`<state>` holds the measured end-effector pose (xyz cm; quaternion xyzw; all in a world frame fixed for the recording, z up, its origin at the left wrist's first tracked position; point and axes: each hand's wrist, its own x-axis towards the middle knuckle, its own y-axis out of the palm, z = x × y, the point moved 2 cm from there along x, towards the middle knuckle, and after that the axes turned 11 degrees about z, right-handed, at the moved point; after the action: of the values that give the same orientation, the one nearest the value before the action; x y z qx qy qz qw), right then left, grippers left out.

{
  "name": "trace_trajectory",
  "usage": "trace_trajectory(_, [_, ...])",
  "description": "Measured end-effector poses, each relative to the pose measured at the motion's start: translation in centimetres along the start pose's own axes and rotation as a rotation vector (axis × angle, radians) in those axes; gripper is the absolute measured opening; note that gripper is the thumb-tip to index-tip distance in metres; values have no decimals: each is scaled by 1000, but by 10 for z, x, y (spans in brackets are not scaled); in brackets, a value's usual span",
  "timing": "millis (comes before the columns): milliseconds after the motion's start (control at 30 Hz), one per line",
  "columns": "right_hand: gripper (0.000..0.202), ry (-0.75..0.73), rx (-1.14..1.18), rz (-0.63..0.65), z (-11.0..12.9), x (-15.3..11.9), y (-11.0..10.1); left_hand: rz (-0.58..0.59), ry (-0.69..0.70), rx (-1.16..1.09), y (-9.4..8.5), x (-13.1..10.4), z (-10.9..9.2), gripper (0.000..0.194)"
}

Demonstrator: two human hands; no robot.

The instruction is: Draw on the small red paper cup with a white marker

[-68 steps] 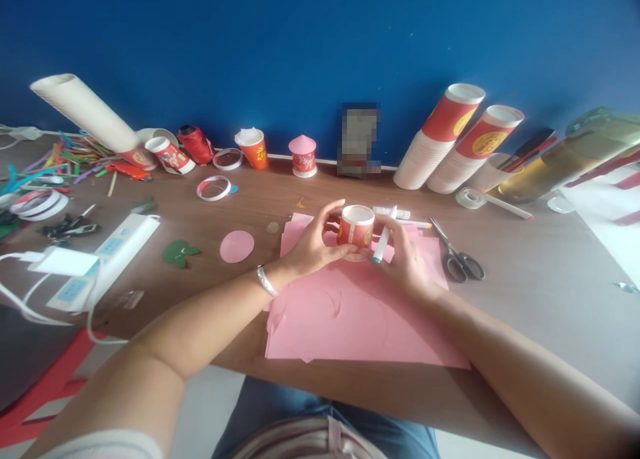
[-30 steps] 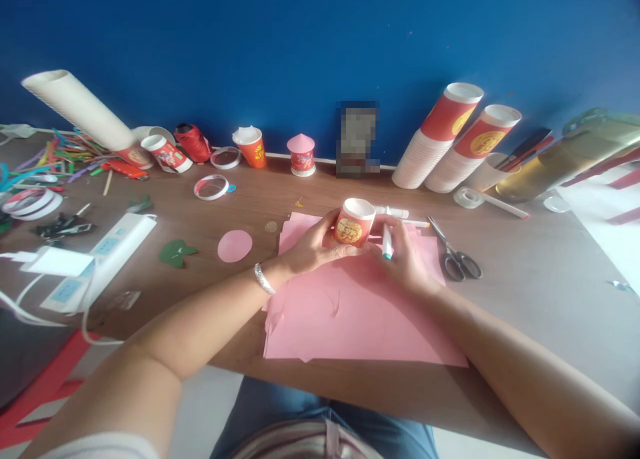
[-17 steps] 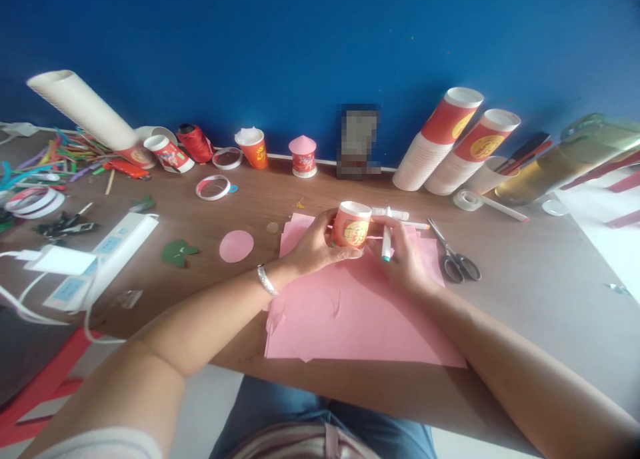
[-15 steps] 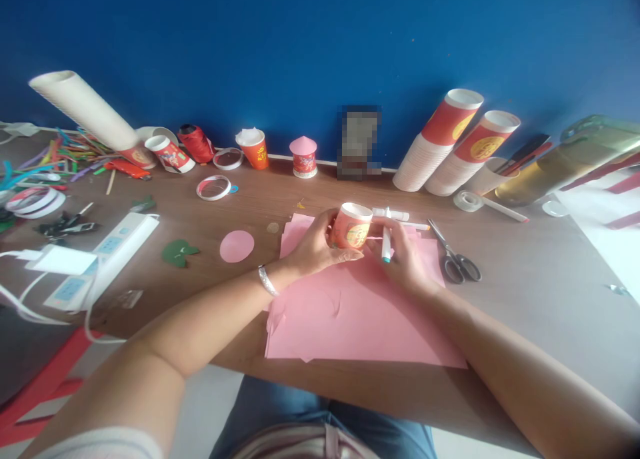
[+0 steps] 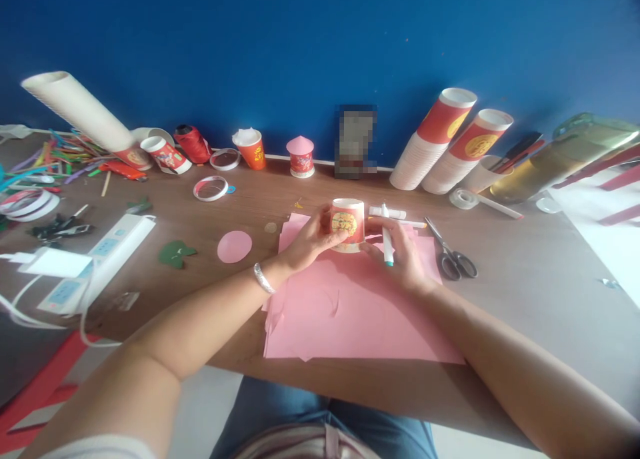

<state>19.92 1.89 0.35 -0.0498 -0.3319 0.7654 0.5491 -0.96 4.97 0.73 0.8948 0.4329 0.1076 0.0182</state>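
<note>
My left hand [image 5: 316,239], with a silver bracelet on its wrist, grips the left side of a short red-and-white paper cup [image 5: 354,209] with a yellow printed emblem. The thumb lies across the cup's front and the other fingers are partly hidden behind it. My right hand [image 5: 403,256] is closed on a white marker [image 5: 387,240] with a teal end, which sits between its fingers. Its thumb reaches to the cup's lower right side. Underneath both hands lies a stack of pink paper [image 5: 360,312]. A cut pink paper circle [image 5: 235,246] rests to the left.
Scissors [image 5: 454,258] lie right of the paper, near another white marker [image 5: 393,213]. Leaning cup stacks [image 5: 430,149] stand along the blue wall, beside a tape roll [image 5: 464,198]. A cup with a pink cone top [image 5: 300,156] is at the back. A power strip [image 5: 103,259] sits left.
The cup has been turned so its yellow emblem faces left of where it was, and it stands more upright. My left thumb has moved up onto its front. The view has shifted slightly.
</note>
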Motion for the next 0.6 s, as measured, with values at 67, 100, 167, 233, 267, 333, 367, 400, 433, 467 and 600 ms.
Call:
trace_trajectory(67, [45, -13, 4, -8, 1, 0, 0, 55, 5, -15, 0, -1, -1, 52])
trace_trajectory(100, [47, -13, 0, -6, 2, -1, 0, 86, 5, -20, 0, -2, -2, 53])
trace_trajectory(167, [47, -9, -21, 15, 5, -1, 0, 127, -3, -21, 1, -3, -2, 54])
trace_trajectory(233, [45, -12, -48, 39, 8, -1, 0, 140, -27, 2, 2, -4, -2, 55])
trace_trajectory(267, [44, -21, -60, 44, 10, -2, 0, 134, -41, 15, 3, -4, -2, 55])
trace_trajectory(333, [42, -42, -72, 45, 12, -2, -1, 112, -58, 5, 2, -4, -1, 53])
trace_trajectory(367, [42, -49, -71, 46, 12, -2, -1, 105, -61, -24, 2, -4, -1, 52])
trace_trajectory(400, [42, -52, -69, 49, 13, -2, 0, 101, -58, -67, 2, -4, 0, 51])
trace_trajectory(433, [42, -48, -65, 52, 12, -2, 0, 101, -55, -114, 1, -3, 1, 49])
trace_trajectory(467, [42, -38, -60, 53, 12, -2, 0, 106, -54, -157, 1, -3, 1, 48])
trace_trajectory(600, [37, 21, -50, 53, 10, -3, 0, 118, -46, -274, 2, -1, 1, 45])
